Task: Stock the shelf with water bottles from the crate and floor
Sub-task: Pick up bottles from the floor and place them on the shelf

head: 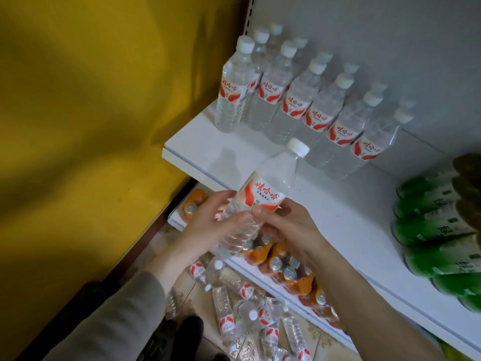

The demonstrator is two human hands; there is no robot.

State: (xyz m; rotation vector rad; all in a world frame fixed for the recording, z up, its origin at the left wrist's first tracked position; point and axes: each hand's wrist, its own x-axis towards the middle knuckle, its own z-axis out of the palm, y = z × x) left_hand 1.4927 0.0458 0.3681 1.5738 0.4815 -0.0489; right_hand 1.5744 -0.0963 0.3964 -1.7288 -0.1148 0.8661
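Note:
A clear water bottle (270,183) with a white cap and a red-and-white label is held tilted over the front edge of the white shelf (208,142). My left hand (208,225) grips its lower body from the left, and my right hand (286,225) holds it just below the label. Several matching bottles (294,100) stand in rows at the back of the shelf. Several more bottles (247,308) lie scattered on the tiled floor below. No crate is in view.
Green bottles (437,230) fill the shelf's right side. Orange packs of cans (289,272) sit on the lower shelf beneath my hands. A yellow wall (91,113) closes the left side. A dark shoe (190,332) stands by the floor bottles.

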